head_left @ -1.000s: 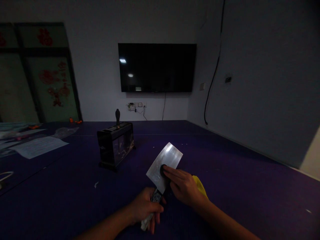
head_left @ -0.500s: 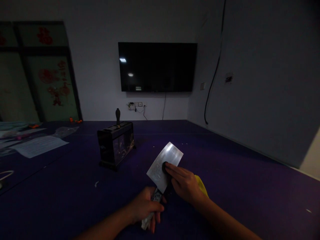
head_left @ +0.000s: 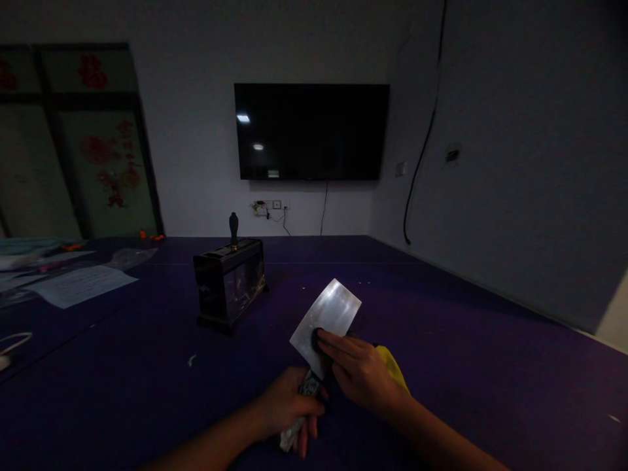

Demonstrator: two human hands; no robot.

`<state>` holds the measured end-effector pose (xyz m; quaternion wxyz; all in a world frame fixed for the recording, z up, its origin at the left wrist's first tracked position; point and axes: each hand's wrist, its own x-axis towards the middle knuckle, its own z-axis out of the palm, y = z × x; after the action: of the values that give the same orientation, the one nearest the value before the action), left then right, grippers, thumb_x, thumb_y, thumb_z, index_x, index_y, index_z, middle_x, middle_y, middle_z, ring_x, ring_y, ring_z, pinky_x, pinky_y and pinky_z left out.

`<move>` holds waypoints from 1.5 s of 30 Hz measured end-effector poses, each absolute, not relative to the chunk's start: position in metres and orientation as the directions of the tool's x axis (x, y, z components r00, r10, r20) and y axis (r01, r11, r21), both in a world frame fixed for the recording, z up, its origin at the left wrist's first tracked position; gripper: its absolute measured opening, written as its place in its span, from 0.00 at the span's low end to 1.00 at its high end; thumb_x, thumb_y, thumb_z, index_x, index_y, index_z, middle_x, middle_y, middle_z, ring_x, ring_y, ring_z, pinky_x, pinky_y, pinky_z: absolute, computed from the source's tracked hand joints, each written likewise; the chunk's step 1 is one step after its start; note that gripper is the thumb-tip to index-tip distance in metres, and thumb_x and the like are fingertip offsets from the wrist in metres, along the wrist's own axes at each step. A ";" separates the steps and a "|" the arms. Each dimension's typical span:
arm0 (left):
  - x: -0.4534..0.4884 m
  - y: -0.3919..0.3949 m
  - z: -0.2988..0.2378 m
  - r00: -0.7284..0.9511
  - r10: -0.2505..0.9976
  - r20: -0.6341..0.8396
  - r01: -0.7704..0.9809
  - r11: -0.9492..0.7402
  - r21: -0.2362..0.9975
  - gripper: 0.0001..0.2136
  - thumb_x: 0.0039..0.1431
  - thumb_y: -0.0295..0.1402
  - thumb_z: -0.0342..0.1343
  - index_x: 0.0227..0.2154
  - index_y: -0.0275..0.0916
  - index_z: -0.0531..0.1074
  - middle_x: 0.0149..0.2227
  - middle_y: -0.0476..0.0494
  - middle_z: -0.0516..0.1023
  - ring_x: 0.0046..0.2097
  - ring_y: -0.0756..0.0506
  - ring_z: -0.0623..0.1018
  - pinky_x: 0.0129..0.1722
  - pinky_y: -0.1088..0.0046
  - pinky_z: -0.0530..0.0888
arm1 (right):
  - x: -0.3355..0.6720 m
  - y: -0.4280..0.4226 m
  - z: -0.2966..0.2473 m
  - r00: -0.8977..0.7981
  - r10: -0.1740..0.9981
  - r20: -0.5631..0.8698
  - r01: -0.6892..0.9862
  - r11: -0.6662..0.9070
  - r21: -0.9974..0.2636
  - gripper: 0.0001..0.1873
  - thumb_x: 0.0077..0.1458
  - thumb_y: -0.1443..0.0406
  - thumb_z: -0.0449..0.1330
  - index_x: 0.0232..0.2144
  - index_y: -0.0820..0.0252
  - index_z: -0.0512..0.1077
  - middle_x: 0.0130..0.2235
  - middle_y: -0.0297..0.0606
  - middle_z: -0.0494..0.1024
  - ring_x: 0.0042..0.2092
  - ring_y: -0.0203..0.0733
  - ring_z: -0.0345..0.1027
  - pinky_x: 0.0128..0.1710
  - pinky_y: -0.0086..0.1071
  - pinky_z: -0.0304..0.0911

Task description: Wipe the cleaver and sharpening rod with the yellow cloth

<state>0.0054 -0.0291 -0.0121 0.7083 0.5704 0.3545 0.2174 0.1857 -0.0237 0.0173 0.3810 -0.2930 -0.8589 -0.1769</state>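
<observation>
A cleaver (head_left: 331, 309) with a broad shiny blade tilts up and to the right above the table. My left hand (head_left: 289, 405) is closed around its patterned grey handle, whose end shows below my fingers. Against the lower part of the blade, my right hand (head_left: 360, 369) presses a cloth (head_left: 391, 367). The cloth is yellow beside the palm, and a dark part of it shows at the fingertips. Most of the cloth is hidden under the hand. Beyond the cleaver stands a black knife block (head_left: 210, 284) with a clear side and one dark handle sticking up.
The purple tabletop (head_left: 147, 373) reaches to the walls. Papers (head_left: 83, 286) and a crumpled plastic bag (head_left: 130, 258) lie at the left, with a white cable (head_left: 19, 339) nearer. A small white scrap (head_left: 191, 360) is left of my hands. A television (head_left: 311, 131) hangs on the wall.
My right hand has slid the cloth a little down the blade towards the handle. My left hand keeps its hold on the cleaver. The whole view has shifted slightly.
</observation>
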 end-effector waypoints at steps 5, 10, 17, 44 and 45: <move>0.007 -0.029 -0.015 0.653 0.724 -0.223 0.066 0.239 0.969 0.14 0.38 0.32 0.55 0.31 0.34 0.64 0.14 0.52 0.69 0.12 0.51 0.67 0.11 0.79 0.63 | 0.177 -0.030 0.017 -0.636 0.298 0.712 0.533 0.837 0.127 0.22 0.48 0.75 0.45 0.45 0.66 0.69 0.47 0.45 0.73 0.40 0.41 0.72 0.36 0.33 0.70; 0.008 -0.025 -0.022 0.660 0.721 -0.212 0.071 0.222 0.973 0.09 0.38 0.35 0.54 0.16 0.32 0.64 0.13 0.47 0.68 0.12 0.49 0.68 0.09 0.78 0.62 | 0.174 -0.031 0.016 -0.670 0.265 0.693 0.501 0.851 0.159 0.23 0.48 0.74 0.46 0.46 0.67 0.67 0.47 0.47 0.73 0.37 0.41 0.72 0.32 0.33 0.70; 0.008 -0.028 -0.017 0.670 0.711 -0.213 0.033 0.257 0.966 0.13 0.36 0.32 0.55 0.29 0.34 0.64 0.14 0.51 0.69 0.12 0.49 0.68 0.09 0.78 0.63 | 0.176 -0.031 0.020 -0.684 0.292 0.669 0.522 0.836 0.169 0.22 0.49 0.74 0.45 0.45 0.65 0.68 0.46 0.45 0.73 0.36 0.40 0.72 0.33 0.32 0.70; 0.009 -0.028 -0.016 0.666 0.717 -0.208 0.104 0.187 0.977 0.10 0.39 0.35 0.54 0.14 0.33 0.63 0.12 0.47 0.67 0.12 0.51 0.66 0.10 0.79 0.62 | 0.174 -0.035 0.021 -0.695 0.280 0.663 0.504 0.847 0.171 0.23 0.48 0.75 0.45 0.45 0.67 0.69 0.47 0.46 0.73 0.38 0.40 0.71 0.35 0.32 0.69; 0.009 -0.029 -0.016 0.659 0.721 -0.212 0.104 0.192 0.976 0.09 0.39 0.34 0.53 0.14 0.33 0.63 0.12 0.47 0.67 0.12 0.51 0.66 0.09 0.79 0.62 | 0.174 -0.034 0.021 -0.697 0.282 0.659 0.504 0.846 0.171 0.23 0.47 0.75 0.45 0.45 0.67 0.68 0.47 0.46 0.73 0.38 0.40 0.71 0.34 0.32 0.69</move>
<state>0.0095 -0.0286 -0.0157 0.6897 0.5950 0.3466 0.2239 0.1742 -0.0345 0.0212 0.3228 -0.2173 -0.9050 -0.1721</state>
